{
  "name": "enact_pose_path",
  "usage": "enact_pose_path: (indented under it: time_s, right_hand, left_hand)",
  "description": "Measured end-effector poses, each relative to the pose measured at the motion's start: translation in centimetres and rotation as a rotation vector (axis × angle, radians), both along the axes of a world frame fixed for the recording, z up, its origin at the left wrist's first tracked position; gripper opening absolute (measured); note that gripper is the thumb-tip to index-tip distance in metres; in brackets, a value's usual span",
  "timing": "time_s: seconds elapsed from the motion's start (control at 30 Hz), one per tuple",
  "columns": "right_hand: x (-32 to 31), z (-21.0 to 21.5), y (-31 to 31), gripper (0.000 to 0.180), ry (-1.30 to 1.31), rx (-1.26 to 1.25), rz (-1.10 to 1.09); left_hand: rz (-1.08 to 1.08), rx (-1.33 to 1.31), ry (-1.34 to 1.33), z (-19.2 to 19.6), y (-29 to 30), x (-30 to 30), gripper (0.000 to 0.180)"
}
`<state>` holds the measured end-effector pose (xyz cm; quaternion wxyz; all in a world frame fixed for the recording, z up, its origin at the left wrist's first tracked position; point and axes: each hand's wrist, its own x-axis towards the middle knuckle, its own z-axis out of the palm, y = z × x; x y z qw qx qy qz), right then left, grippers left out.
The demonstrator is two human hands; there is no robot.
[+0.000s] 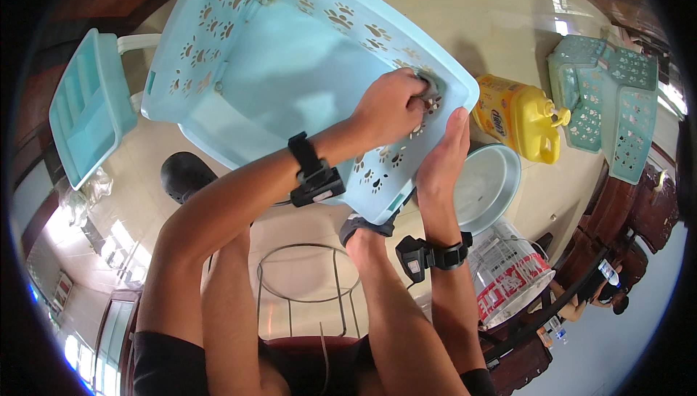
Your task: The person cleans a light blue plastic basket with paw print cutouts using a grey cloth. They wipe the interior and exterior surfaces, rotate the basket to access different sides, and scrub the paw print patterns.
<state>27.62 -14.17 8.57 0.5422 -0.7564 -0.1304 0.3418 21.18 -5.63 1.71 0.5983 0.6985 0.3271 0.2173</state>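
A dark wire stand (308, 301) rises left of a red-printed white bucket (510, 280)

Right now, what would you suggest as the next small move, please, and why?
Perhaps slide the crumpled grey wad slightly along the paw-perforated, light-blue plastic basket, since the left hand holds it inside and the right hand supports the outside.

There are two hands (388, 109), one large basket (290, 91), one jug (537, 124), one basin (485, 187), one bucket (508, 280) and perhaps two smaller baskets (584, 95).

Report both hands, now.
Left hand: closed on a grey cloth, inside the blue basket.
Right hand: against the basket; fingers partly hidden, grip unclear.
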Motion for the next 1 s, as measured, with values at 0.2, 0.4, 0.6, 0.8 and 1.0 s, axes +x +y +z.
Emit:
enact_pose_path:
  time_s: [0.2, 0.4, 0.6, 0.8, 1.0]
  right_hand:
    - [0.1, 0.2, 0.2, 0.050, 0.030, 0.012, 0.022]
    - [0.5, -0.1, 0.0, 0.050, -0.033, 0.010, 0.053]
    - [0.1, -0.2, 0.0, 0.051, -0.023, 0.029, 0.040]
    - [0.5, -0.6, -0.1, 0.054, 0.040, 0.026, 0.031]
    - [0.3, -0.3, 0.2, 0.052, -0.016, 0.041, 0.044]
  left_hand:
    - [-0.150, -0.169, 0.216, -0.1, 2.9, -0.3, 0.015]
    - [-0.123, -0.108, 0.102, 2.6, 1.9, 0.2, 0.015]
    - [-0.135, 0.003, 0.384, 0.1, 0.9, 0.5, 0.024]
    - [-0.278, -0.195, 0.397, 2.4, 3.4, 0.5, 0.024]
    - [-0.150, 0.064, 0.320, 2.0, 0.9, 0.3, 0.024]
